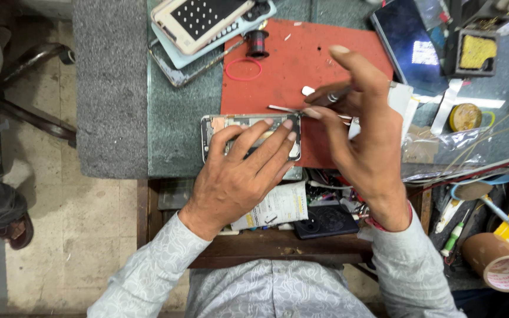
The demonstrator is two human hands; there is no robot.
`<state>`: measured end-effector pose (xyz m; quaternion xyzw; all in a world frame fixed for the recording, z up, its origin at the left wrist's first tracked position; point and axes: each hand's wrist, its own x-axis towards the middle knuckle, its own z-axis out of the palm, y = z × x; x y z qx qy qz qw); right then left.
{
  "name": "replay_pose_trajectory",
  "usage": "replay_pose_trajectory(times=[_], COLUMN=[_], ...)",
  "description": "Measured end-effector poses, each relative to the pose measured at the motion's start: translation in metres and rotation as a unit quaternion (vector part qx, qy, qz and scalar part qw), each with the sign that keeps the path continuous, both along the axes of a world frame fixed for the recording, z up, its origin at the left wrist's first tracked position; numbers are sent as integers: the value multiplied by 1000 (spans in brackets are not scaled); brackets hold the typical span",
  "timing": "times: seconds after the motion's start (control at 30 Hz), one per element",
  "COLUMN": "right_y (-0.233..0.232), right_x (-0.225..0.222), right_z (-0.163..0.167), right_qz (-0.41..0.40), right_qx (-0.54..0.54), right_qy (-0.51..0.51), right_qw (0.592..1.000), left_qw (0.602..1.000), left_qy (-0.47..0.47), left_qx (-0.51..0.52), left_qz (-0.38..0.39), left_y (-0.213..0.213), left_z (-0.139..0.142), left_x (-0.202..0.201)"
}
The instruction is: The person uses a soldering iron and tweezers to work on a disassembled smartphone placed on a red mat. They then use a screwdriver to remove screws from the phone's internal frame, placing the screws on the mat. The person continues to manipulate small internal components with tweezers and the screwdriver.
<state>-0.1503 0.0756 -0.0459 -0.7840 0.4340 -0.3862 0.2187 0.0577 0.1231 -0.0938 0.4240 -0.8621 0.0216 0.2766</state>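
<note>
An opened phone [219, 125] with its back off lies across the near edge of a red work mat [301, 59]. My left hand [243, 174] lies flat on the phone, fingers spread over its inner parts. My right hand [357, 129] hovers just right of the phone and pinches thin metal tweezers [284, 109], whose tips point left toward the phone's top right corner. The index finger of that hand is raised. A small white scrap [307, 90] lies on the mat behind the tweezers.
A phone back shell [198, 20] and a clear case lie at the back left, next to a black spool [257, 42] and a red rubber ring [243, 69]. A dark tablet [407, 44], soldering sponge [477, 52], tape roll [502, 265] and open cluttered drawer [301, 212] surround the mat.
</note>
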Motion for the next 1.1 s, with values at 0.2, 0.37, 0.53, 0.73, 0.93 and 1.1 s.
replay_pose_trajectory(times=[0.2,0.37,0.53,0.73,0.93,1.1], right_y=[-4,-13,-26,-30,-33,-24], right_x=[-30,-34,-26,-25,-32,-34], right_z=[-10,-16,-16,-14,-18,-14], right_qz=[-93,-104,-93,-99,-96,-97], right_qx=[-34,-38,-25,-38,-15,-7], right_qy=[-86,-70,-75,-58,-64,-98], right_qw=[991,991,993,993,993,990], left_qw=[1000,1000,1000,1000,1000,1000], left_qy=[5,7,10,13,12,12], left_qx=[-7,-7,-8,-6,-6,-15], left_qz=[4,5,4,6,9,11], left_y=[-2,-2,-2,-3,-1,-1], left_z=[1,-1,-1,-1,-2,1], left_x=[0,-1,0,-1,-2,-2])
